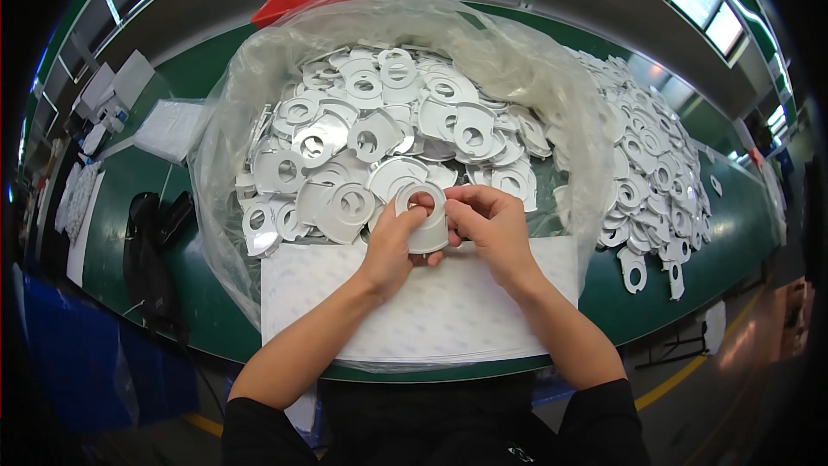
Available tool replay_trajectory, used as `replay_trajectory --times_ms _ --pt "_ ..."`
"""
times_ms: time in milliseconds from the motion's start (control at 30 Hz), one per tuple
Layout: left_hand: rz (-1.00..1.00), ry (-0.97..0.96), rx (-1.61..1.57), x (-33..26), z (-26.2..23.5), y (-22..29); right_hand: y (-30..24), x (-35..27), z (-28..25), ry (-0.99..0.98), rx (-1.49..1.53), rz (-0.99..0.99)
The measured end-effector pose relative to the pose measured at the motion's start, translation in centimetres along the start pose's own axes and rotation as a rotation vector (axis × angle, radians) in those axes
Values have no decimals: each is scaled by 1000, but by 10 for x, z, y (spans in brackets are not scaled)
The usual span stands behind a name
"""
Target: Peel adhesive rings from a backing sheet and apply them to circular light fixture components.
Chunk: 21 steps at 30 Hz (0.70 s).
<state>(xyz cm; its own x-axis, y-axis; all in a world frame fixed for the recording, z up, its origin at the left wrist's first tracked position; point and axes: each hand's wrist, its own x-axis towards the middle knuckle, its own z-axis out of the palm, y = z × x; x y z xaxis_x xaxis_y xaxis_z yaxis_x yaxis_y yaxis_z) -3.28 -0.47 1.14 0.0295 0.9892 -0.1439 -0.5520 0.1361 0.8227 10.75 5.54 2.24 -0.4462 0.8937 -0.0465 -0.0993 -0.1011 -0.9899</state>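
White ring-shaped plastic piece (pixel 424 216) is being pinched at chest level over the white sheet (pixel 431 311) by both hands, left hand (pixel 392 246) and right hand (pixel 492 224) closing fingertips on its rim, and steadying one edge while the other peels would likely serve best.

Sleeves: black, pushed up above the elbows.
Forearms: bare.
Left hand (pixel 392 246): ungloved.
Right hand (pixel 492 224): ungloved.
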Motion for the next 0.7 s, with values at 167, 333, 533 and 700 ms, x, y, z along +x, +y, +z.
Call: replay_trajectory --times_ms 167,333,533,700 --pt "43 4 61 -2 3 -3 -1 -1 2 29 -28 26" --pt "36 -51 118 -5 5 -4 -3 -4 2 52 -38 18" --pt "57 -107 222 -3 0 -10 -5 -3 2 72 -43 101" --pt "-17 -174 219 -5 2 -7 -1 -3 2 87 -65 65"
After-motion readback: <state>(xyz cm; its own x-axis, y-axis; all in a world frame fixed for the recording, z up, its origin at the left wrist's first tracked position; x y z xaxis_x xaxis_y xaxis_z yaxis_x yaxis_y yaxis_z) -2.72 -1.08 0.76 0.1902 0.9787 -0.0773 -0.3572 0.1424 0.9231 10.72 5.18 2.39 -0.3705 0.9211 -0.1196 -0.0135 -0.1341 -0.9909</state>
